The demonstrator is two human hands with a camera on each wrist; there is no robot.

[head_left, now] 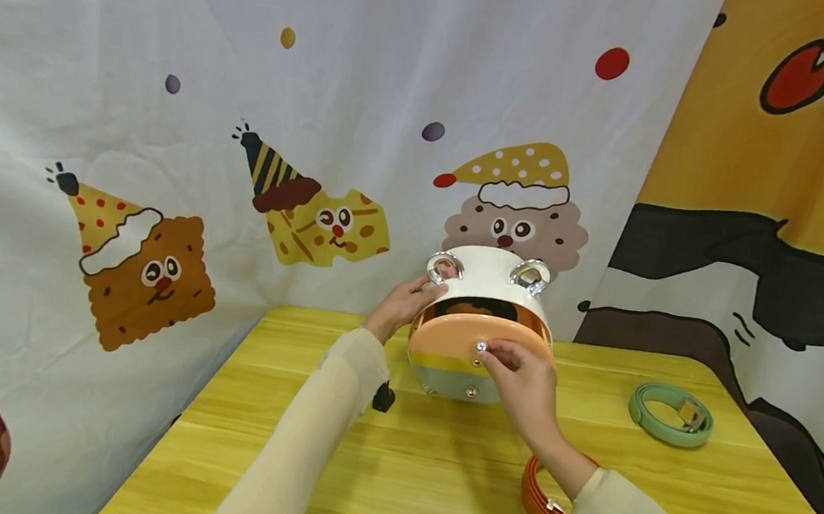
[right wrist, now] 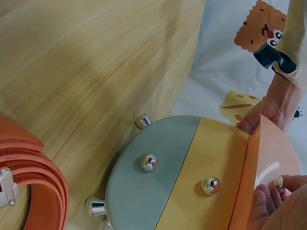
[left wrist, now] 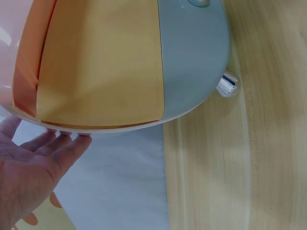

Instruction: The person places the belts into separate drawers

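A small rounded drawer box (head_left: 487, 272) with a white top and silver ring ears stands at the table's back. Its orange top drawer (head_left: 449, 330) is pulled partway out, and something dark shows inside. My right hand (head_left: 528, 386) pinches the silver knob (head_left: 481, 346) on that drawer between thumb and fingers. Against the box's left side rests my left hand (head_left: 401, 308); its extended fingers (left wrist: 72, 149) touch the shell in the left wrist view. Below, the yellow drawer (right wrist: 204, 163) and the grey-green drawer (right wrist: 144, 184) are closed, each with a silver knob.
Under my right forearm lies a coiled orange belt (head_left: 538, 505) with a silver buckle. A coiled green belt (head_left: 672, 438) sits on the right of the wood-grain table (head_left: 434, 477). Behind the box hangs a printed curtain (head_left: 372, 60) close to the table's back edge.
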